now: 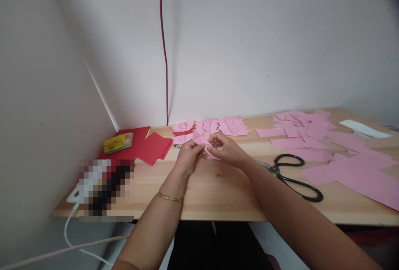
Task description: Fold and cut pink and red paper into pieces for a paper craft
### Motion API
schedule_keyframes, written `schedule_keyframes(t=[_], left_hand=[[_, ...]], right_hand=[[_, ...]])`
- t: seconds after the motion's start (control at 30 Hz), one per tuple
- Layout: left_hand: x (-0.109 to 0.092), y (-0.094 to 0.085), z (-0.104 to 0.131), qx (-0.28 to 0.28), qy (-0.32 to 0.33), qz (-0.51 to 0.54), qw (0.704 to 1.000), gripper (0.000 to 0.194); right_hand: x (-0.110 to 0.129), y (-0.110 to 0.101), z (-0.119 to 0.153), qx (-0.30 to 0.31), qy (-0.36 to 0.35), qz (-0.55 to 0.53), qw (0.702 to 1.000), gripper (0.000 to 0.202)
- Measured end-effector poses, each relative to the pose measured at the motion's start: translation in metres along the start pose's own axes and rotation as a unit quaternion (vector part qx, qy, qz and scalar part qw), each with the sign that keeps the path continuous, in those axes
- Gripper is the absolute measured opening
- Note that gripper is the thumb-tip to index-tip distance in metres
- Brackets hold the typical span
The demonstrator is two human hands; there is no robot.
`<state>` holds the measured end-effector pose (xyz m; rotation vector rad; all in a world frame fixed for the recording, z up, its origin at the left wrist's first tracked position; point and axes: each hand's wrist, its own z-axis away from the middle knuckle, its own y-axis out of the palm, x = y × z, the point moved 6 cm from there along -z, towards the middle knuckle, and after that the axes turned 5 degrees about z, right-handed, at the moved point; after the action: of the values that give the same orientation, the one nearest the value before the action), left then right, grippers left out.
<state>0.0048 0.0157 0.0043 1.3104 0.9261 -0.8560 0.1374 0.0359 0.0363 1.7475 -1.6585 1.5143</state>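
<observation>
Between both hands, just above the wooden table (215, 199), is a small piece of pink paper (213, 152). My left hand (191, 155) pinches its left side with thumb and fingers. From the right, my right hand (227, 149) pinches the paper's other side, fingers curled. Directly behind the hands lie several pink cut-paper pieces (233, 126) with jagged edges and dark marks. The black-handled scissors (274, 170) rest beside my right forearm, their blades partly hidden behind it. A pen (176, 146) lies left of my left hand, mostly covered.
Loose pink paper sheets (358, 170) spread over the table's right side, near a white strip (363, 128). Red paper (152, 147) and a yellow packet (118, 143) lie at left. A blurred-out patch covers something front left, beside a white cable (67, 226). A wall stands behind.
</observation>
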Motion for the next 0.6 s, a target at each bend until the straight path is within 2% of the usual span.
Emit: schedule_keyframes(t=[0.13, 0.3, 0.6], left_hand=[[0.001, -0.001, -0.0006, 0.009, 0.004, -0.035, 0.999, 0.021], [0.0004, -0.0016, 0.0, 0.015, 0.003, -0.054, 0.998, 0.022], [0.0004, -0.0026, -0.0017, 0.082, 0.014, -0.022, 0.996, 0.025]], right_hand=[[-0.0018, -0.0009, -0.0002, -0.012, 0.007, 0.031, 0.999, 0.008], [-0.0018, -0.0029, -0.001, -0.009, 0.012, 0.038, 0.999, 0.016], [-0.0025, -0.002, 0.003, 0.027, 0.11, -0.1, 0.988, 0.031]])
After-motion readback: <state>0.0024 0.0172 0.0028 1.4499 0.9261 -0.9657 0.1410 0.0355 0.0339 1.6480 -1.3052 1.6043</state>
